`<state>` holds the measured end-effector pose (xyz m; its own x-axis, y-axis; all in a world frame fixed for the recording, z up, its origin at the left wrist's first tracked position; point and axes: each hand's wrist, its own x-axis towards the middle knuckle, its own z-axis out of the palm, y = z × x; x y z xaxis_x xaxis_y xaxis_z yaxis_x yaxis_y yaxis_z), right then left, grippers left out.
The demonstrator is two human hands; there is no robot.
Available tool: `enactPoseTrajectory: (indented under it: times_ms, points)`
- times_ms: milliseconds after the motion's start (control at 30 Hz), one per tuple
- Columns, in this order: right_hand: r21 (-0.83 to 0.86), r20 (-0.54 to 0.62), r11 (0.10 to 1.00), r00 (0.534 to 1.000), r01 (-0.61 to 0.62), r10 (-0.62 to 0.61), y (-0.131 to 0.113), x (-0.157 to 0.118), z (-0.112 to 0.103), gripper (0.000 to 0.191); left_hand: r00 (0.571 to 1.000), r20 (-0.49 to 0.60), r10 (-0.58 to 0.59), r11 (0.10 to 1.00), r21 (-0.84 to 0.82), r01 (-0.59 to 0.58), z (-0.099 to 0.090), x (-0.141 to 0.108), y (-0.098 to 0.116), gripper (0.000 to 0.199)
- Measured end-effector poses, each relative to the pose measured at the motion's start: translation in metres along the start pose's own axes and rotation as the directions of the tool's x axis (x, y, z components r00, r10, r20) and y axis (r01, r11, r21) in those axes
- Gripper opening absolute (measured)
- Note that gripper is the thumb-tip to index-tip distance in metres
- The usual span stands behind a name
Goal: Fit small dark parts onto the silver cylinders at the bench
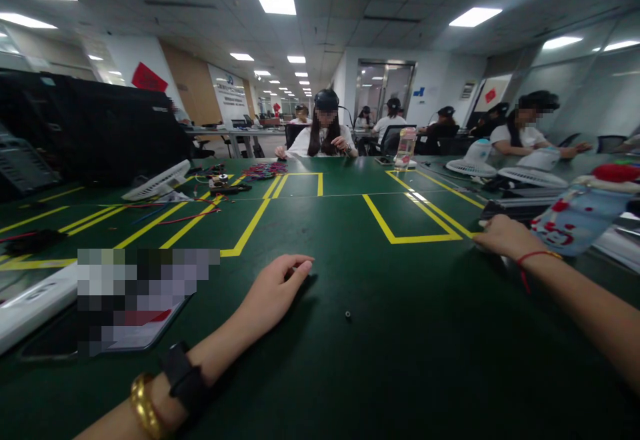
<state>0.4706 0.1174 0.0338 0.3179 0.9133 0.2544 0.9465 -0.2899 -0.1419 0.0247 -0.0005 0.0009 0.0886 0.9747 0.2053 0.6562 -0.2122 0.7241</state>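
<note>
My left hand rests on the green table near the middle, palm down. Its fingers reach out to the right, loosely bent, and I see nothing held in them. To its right lies a small dark cylindrical part with a light spot at its end, apart from both hands. Over at the right, my right hand is closed at the edge of some dark flat items. Its fingertips are partly hidden, and what they grip cannot be made out. A light blue cup with a red top stands just beyond that hand.
At the left lie a phone and a long white object. Behind them are a white fan, bundled wires and a large black case. A clear bottle stands at the far edge, where a person sits.
</note>
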Motion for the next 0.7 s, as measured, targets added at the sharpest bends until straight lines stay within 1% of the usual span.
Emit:
enactPoseTrajectory:
  times_ms: [33,67,100,133,167,200,233,267,300,333,367,400,433,467,500,533,567,600,633,667,700]
  points:
    - [-0.026,-0.019,0.999,1.0,-0.021,0.021,-0.007,-0.006,-0.002,0.052,1.0,0.0,0.003,1.0,0.005,-0.003,0.001,-0.001,0.001,0.041]
    - [-0.042,-0.052,0.999,0.999,-0.006,0.004,-0.017,-0.015,-0.004,0.062,1.0,0.001,0.004,1.0,0.01,-0.004,0.002,-0.001,0.001,0.041]
    - [-0.032,-0.094,0.997,0.993,0.067,-0.07,-0.032,-0.028,-0.007,0.068,1.0,-0.001,0.004,1.0,0.017,-0.004,0.002,-0.001,0.002,0.041]
    - [0.001,-0.125,0.981,0.973,0.193,-0.192,-0.05,-0.045,-0.01,0.068,1.0,-0.003,0.004,1.0,0.023,-0.004,0.002,-0.001,0.002,0.041]
    - [0.062,-0.157,0.926,0.92,0.372,-0.359,-0.069,-0.067,-0.012,0.061,1.0,-0.005,0.006,1.0,0.029,-0.006,0.002,-0.001,0.002,0.041]
    - [0.175,-0.148,0.82,0.838,0.545,-0.525,-0.09,-0.091,-0.013,0.05,1.0,-0.005,0.01,0.999,0.033,-0.009,0.003,-0.001,0.002,0.04]
    - [0.298,-0.121,0.684,0.737,0.666,-0.666,-0.109,-0.116,-0.013,0.043,1.0,-0.004,0.014,0.999,0.034,-0.014,0.003,-0.001,0.002,0.04]
    - [0.402,-0.075,0.552,0.627,0.73,-0.775,-0.127,-0.14,-0.012,0.042,1.0,-0.005,0.019,0.999,0.032,-0.019,0.003,-0.001,0.001,0.04]
    - [0.465,-0.05,0.454,0.535,0.76,-0.844,-0.142,-0.162,-0.01,0.038,1.0,-0.008,0.024,0.999,0.029,-0.023,0.003,-0.001,0.001,0.04]
    - [0.501,-0.031,0.389,0.464,0.773,-0.885,-0.153,-0.178,-0.008,0.029,1.0,-0.012,0.027,0.999,0.025,-0.027,0.003,-0.001,0.001,0.04]
    - [0.519,-0.015,0.358,0.427,0.776,-0.904,-0.16,-0.189,-0.006,0.023,0.999,-0.016,0.029,0.999,0.021,-0.029,0.003,-0.002,0.001,0.04]
    - [0.518,-0.012,0.359,0.426,0.776,-0.904,-0.162,-0.192,-0.005,0.02,0.999,-0.017,0.028,0.999,0.018,-0.028,0.003,-0.002,0.001,0.04]
    - [0.503,-0.015,0.389,0.458,0.772,-0.889,-0.16,-0.187,-0.005,0.02,1.0,-0.017,0.023,1.0,0.016,-0.023,0.003,-0.002,0.001,0.041]
    - [0.469,-0.025,0.443,0.512,0.764,-0.858,-0.155,-0.177,-0.005,0.021,1.0,-0.013,0.017,1.0,0.015,-0.017,0.003,-0.002,0.001,0.041]
    - [0.41,-0.033,0.52,0.582,0.749,-0.812,-0.146,-0.161,-0.008,0.023,1.0,-0.01,0.01,1.0,0.016,-0.01,0.002,-0.002,0.002,0.041]
    - [0.318,-0.04,0.625,0.668,0.714,-0.743,-0.135,-0.142,-0.011,0.025,1.0,-0.01,0.004,1.0,0.018,-0.003,0.002,-0.003,0.002,0.041]
    - [0.204,-0.052,0.735,0.757,0.647,-0.651,-0.122,-0.121,-0.015,0.028,1.0,-0.012,-0.002,1.0,0.022,0.002,0.002,-0.003,0.002,0.041]
    - [0.083,-0.071,0.83,0.834,0.551,-0.547,-0.108,-0.101,-0.021,0.032,1.0,-0.016,-0.006,1.0,0.027,0.007,0.002,-0.003,0.002,0.041]
    - [-0.023,-0.096,0.904,0.899,0.427,-0.427,-0.093,-0.082,-0.026,0.036,1.0,-0.02,-0.01,0.999,0.031,0.01,0.002,-0.003,0.002,0.042]
    - [-0.089,-0.114,0.944,0.938,0.318,-0.327,-0.077,-0.065,-0.031,0.04,1.0,-0.023,-0.012,0.999,0.034,0.013,0.002,-0.002,0.002,0.042]
    - [-0.128,-0.118,0.966,0.964,0.223,-0.238,-0.062,-0.051,-0.036,0.043,1.0,-0.025,-0.013,0.999,0.035,0.014,0.003,-0.002,0.002,0.042]
